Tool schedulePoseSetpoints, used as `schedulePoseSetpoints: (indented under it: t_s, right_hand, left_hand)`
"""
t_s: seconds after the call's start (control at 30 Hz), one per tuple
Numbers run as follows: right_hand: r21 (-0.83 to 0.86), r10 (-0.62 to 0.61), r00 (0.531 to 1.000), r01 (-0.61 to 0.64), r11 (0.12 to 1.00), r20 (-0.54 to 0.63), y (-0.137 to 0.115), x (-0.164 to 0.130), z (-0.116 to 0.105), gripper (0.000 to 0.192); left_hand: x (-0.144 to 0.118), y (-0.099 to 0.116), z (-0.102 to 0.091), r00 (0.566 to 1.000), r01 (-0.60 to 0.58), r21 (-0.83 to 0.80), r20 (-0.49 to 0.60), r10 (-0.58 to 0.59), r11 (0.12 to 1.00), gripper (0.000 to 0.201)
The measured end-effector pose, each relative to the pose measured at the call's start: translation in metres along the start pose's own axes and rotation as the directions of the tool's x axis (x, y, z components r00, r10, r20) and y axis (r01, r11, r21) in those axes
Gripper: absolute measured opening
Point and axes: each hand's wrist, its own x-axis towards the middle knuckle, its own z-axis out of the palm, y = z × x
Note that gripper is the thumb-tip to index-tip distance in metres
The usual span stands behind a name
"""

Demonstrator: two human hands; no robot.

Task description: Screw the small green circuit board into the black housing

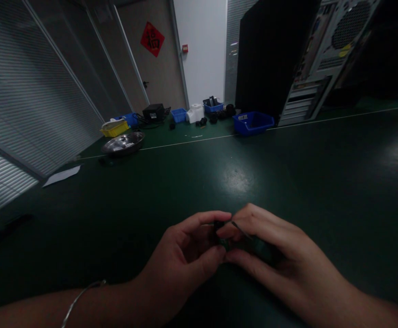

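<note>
Two hands pinch a small dark part above a green table.
The left hand [181, 255] and right hand [270, 250] meet fingertip to fingertip, both closed on the small dark part [221, 226]. Beyond them on the green table [288, 182]: blue bins [252, 123] and a computer case [322, 59].

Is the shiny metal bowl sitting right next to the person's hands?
No, the metal bowl sits far back on the green table, beside a yellow bin, well away from both hands.
</note>
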Motion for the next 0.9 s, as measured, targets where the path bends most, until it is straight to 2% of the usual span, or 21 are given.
schedulePoseSetpoints:
  t_s: [0.33, 0.5, 0.73, 0.9]
  right_hand:
    - [0.041, 0.067, 0.997, -0.069, 0.997, 0.033, -0.004, -0.001, -0.001, 0.013]
    - [0.058, 0.121, 0.992, -0.122, 0.991, 0.026, -0.004, -0.002, 0.001, 0.011]
    - [0.069, 0.203, 0.978, -0.205, 0.976, 0.046, -0.002, -0.003, 0.006, 0.019]
    - [0.034, 0.233, 0.968, -0.237, 0.971, 0.09, -0.003, -0.004, 0.008, 0.015]
  left_hand:
    - [-0.003, -0.004, 0.001, 0.998, -0.055, 0.051, 0.01, 0.055, 0.997, 0.032]
    - [-0.005, -0.011, 0.0, 0.998, -0.054, 0.075, 0.048, 0.05, 0.996, 0.04]
    - [-0.006, -0.01, 0.001, 0.995, -0.1, 0.283, 0.045, 0.091, 0.954, 0.044]
    - [-0.008, -0.01, 0.002, 0.99, -0.137, 0.499, 0.043, 0.133, 0.855, 0.053]
